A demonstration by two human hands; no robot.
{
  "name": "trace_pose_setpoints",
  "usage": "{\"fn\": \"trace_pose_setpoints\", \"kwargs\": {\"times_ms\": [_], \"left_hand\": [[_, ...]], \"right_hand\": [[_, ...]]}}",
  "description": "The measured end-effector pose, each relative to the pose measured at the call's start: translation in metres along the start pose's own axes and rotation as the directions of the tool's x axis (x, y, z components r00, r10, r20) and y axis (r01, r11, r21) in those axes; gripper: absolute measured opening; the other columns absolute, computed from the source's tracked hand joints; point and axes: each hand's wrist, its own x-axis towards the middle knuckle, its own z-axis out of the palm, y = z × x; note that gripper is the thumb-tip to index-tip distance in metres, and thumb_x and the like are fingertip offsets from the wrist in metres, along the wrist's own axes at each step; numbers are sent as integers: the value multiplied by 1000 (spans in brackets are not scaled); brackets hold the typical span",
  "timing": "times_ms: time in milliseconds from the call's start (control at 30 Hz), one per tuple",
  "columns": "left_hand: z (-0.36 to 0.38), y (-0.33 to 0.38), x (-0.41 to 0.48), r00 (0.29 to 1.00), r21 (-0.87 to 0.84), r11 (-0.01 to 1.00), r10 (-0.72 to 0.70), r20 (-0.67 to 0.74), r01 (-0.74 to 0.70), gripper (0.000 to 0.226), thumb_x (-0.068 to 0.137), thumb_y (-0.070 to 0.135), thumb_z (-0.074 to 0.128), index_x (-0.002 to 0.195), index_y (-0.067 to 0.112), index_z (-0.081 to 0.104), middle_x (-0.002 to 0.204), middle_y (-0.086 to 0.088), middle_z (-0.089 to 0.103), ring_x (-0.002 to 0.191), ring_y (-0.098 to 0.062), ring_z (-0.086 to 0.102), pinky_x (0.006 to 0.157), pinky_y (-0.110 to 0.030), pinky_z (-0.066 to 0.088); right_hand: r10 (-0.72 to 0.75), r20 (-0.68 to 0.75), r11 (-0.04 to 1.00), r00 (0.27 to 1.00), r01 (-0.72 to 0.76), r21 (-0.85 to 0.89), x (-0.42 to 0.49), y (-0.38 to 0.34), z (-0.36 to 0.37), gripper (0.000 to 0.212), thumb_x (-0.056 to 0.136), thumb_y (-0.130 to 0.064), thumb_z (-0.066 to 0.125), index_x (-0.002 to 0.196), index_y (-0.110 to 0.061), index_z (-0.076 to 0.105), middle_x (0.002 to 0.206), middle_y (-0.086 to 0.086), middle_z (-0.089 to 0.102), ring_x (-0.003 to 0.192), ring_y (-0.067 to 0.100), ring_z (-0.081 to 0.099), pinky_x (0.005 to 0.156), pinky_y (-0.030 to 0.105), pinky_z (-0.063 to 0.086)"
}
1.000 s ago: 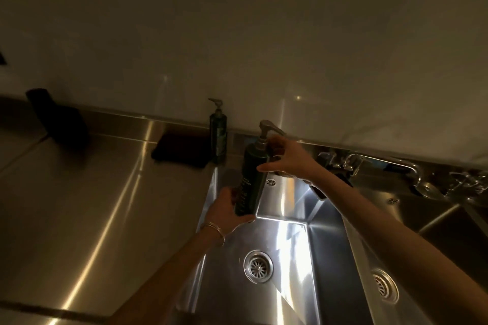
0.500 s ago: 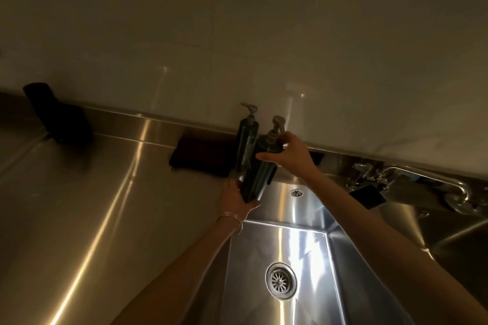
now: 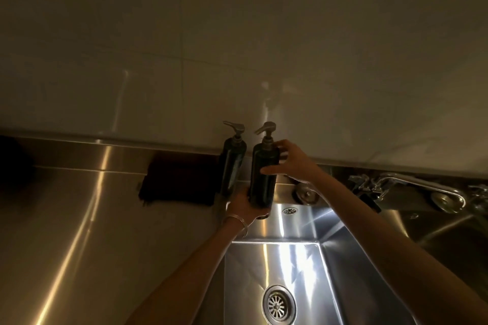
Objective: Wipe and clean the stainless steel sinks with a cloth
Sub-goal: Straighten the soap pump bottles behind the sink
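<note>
A dark pump bottle [image 3: 264, 171] stands upright at the back left corner of the stainless steel sink [image 3: 295, 264]. My left hand [image 3: 244, 206] grips its base from below and behind. My right hand [image 3: 289, 161] holds its upper body, thumb across the front and fingers round the shoulder. A second dark pump bottle [image 3: 233, 163] stands just left of it against the wall. A dark folded cloth [image 3: 177, 185] lies on the steel counter to the left of the bottles. The sink's round drain [image 3: 277, 303] shows at the bottom.
A steel counter [image 3: 79, 232] stretches to the left, with a dark object [image 3: 13, 161] at its far left edge. A faucet [image 3: 417, 185] with handles sits at the back right, over a second basin [image 3: 449, 235]. A pale wall rises behind.
Both hands carried the pump bottle from over the sink up and back to the rim beside the second bottle, and it went from tilted to upright. The view shifted left.
</note>
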Motion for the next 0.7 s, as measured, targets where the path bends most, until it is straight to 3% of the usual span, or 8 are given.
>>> {"fn": "trace_pose_setpoints", "kwargs": {"times_ms": [67,167,267,433,700], "left_hand": [[2,-6,13,996,-8,1000,-13,93,14,65,58,12,88,115,5,58,114,-13,66,110,-28,60,92,-33,46],[1,-11,24,989,-11,1000,-9,150,11,56,63,13,85,113,7,59,112,-11,66,110,-26,59,90,-29,44],[-2,-15,31,991,-31,998,-51,126,56,56,68,10,82,117,5,56,118,-14,63,114,-29,56,95,-33,44],[-18,-25,31,993,-7,998,-55,101,56,65,69,9,80,127,6,50,121,-10,60,116,-26,54,86,-21,37],[-38,-39,-2,997,29,998,-51,62,49,63,63,13,85,119,8,56,115,-11,65,110,-27,59,94,-30,46]], "right_hand": [[38,31,999,999,-38,6,9,9,-4,62,68,-9,81,120,-11,46,119,8,57,109,24,56,92,34,48],[44,-50,998,998,-46,-49,20,22,-3,57,68,-15,82,114,-14,47,115,7,59,102,20,57,90,35,47],[54,-110,998,993,-56,-17,26,30,6,61,71,-17,80,121,-10,46,120,9,58,102,22,59,90,39,51],[29,-116,999,993,-27,19,32,31,24,68,69,-15,82,126,-12,46,121,10,58,93,19,61,78,25,48],[-67,-49,998,997,67,2,4,20,41,67,63,-15,86,118,-15,48,114,2,59,98,16,58,75,16,47]]}}
